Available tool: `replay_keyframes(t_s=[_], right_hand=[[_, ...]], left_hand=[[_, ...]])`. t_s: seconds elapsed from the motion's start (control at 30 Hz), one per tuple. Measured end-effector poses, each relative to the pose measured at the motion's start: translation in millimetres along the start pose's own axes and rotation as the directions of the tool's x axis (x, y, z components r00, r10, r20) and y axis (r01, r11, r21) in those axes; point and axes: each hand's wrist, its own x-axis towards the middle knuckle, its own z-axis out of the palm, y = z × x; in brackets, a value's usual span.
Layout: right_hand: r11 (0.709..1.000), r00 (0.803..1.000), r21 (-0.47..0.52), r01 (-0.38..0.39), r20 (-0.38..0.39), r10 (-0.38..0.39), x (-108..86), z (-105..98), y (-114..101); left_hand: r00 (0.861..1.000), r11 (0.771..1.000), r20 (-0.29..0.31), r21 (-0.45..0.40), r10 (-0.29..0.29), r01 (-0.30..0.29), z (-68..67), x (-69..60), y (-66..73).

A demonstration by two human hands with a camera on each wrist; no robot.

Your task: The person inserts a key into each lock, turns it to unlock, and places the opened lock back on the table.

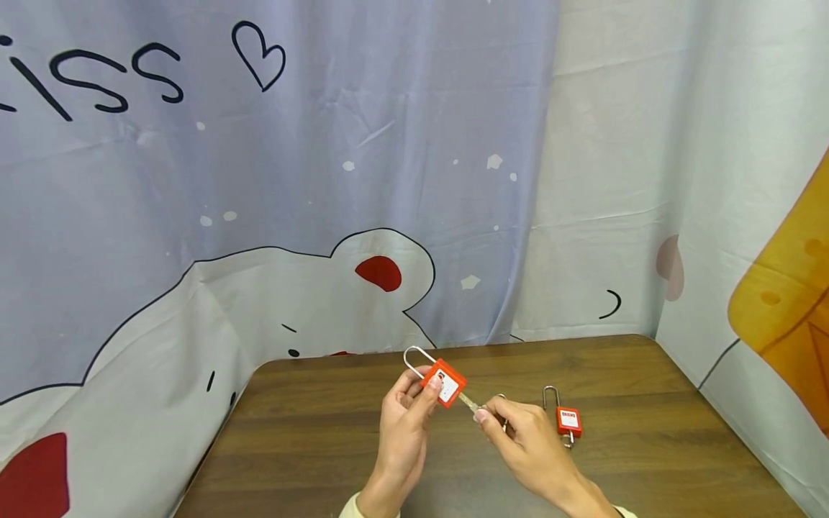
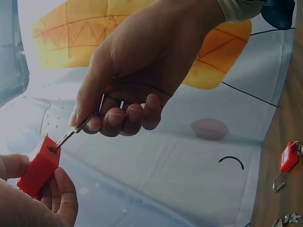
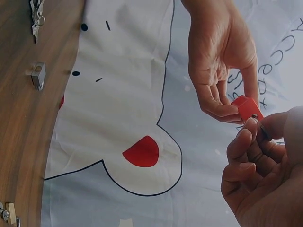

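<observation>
In the head view, my left hand (image 1: 404, 428) pinches a red padlock (image 1: 447, 385) between thumb and fingers. Its silver shackle (image 1: 414, 356) points up and left; whether it is latched I cannot tell. My right hand (image 1: 534, 446) pinches a key (image 1: 469, 401), whose blade meets the underside of the padlock. The left wrist view shows the key's tip at the keyhole (image 2: 51, 149), most of the blade still visible; how deep it sits is unclear. A ring (image 1: 504, 410) shows by the right fingers. The right wrist view has both hands meeting at the padlock (image 3: 248, 109).
Right of my right hand, a second red padlock (image 1: 568, 421) lies on the wooden table (image 1: 311, 432), shackle open, key in its bottom. The right wrist view shows a bunch of keys (image 3: 36, 19), a grey padlock (image 3: 39, 75) and a brass-coloured padlock (image 3: 10, 213). Printed curtains (image 1: 388, 144) surround the table.
</observation>
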Motion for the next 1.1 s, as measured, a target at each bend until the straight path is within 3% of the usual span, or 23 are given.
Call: replay_keyframes(t_s=[0.3, 0.67, 1.1], right_hand=[[1.0, 1.0, -0.01, 0.017, 0.006, -0.017, -0.6, 0.7, 0.4], [1.0, 0.999, -0.011, -0.016, 0.043, 0.017, -0.6, -2.3, -3.5], [0.999, 0.998, 0.016, -0.031, 0.048, 0.03, 0.3, -2.1, -5.3]], left_hand=[[1.0, 1.0, 0.002, 0.006, 0.002, -0.002, -1.0, -1.8, -1.0], [1.0, 0.998, -0.002, 0.062, 0.022, -0.022, -0.2, -3.4, -1.4], [1.0, 0.997, 0.014, 0.073, 0.001, -0.002, 2.3, -4.1, -5.4]])
